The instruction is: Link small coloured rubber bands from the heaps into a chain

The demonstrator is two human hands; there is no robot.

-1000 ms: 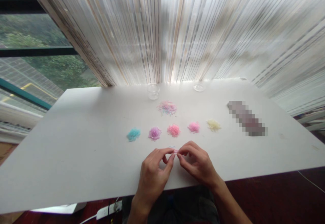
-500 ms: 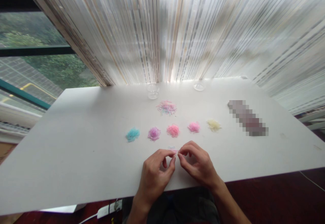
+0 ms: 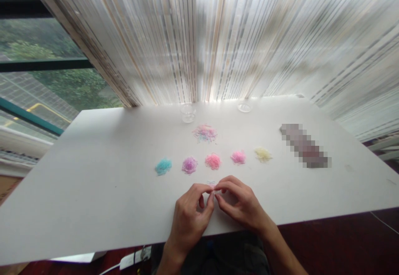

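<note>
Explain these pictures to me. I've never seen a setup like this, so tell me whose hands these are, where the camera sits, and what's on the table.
There is no machine here: a person works with two bare hands. The camera is worn on the head, looking forward and down. The left hand and right hand meet fingertip to fingertip over a white table. A pinkish bit shows at the fingertips; it is too small to tell which hand's grip has it. A bluish strand lies just beyond.

Farther back sits a row of piles: blue, purple, coral, pink and pale yellow. Behind them are a mixed pile, a clear cup and a clear lid. The item at right is blurred out.
</note>
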